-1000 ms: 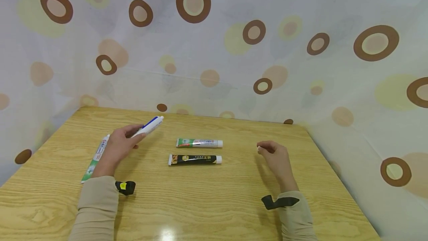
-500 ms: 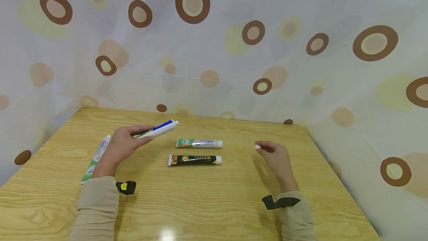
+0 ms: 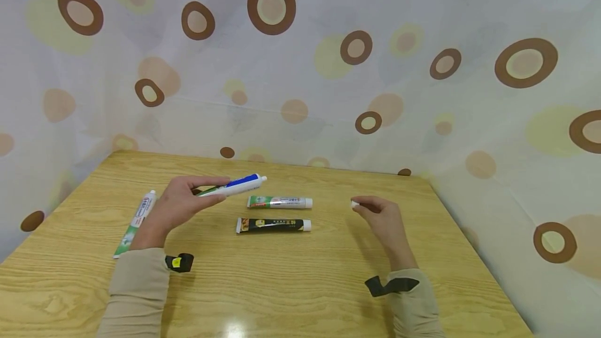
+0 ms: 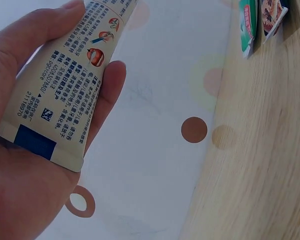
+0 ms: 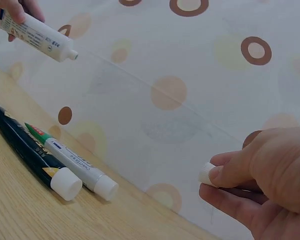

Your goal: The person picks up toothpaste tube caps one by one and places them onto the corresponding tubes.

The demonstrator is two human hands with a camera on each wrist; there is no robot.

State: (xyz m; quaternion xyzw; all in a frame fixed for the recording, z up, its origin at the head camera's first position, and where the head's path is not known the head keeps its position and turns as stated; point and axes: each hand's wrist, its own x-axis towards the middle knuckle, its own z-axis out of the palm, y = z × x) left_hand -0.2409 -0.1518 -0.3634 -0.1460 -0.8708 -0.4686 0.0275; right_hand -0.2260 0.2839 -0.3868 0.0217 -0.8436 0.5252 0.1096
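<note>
Across the bench (image 3: 291, 286), to the left of the black tube (image 3: 273, 225), the left hand (image 3: 180, 202) has its grip clamped round a blue-and-white tube (image 3: 241, 185); to the black tube's right, the right hand (image 3: 387, 220) has its grip pinched on a white cap (image 5: 205, 174). The blue-and-white tube is held aloft, long axis slightly slanted, bare nozzle (image 3: 264, 178) towards the black tube's right. Palm and fingers hide its tail in the head view; the left wrist view cuts off its nozzle end. Fingertips cover part of the cap.

Gap, my uncapped toothpaste tube (image 3: 241, 185) to my white cap (image 5: 205, 174): open air | low obstacles: black toothpaste tube (image 3: 272, 225), green-and-silver toothpaste tube (image 3: 281, 202) | bench (image 3: 272, 280) middle, nearer me: free | beyond: circle-patterned backdrop (image 3: 300, 77) blocks me
</note>
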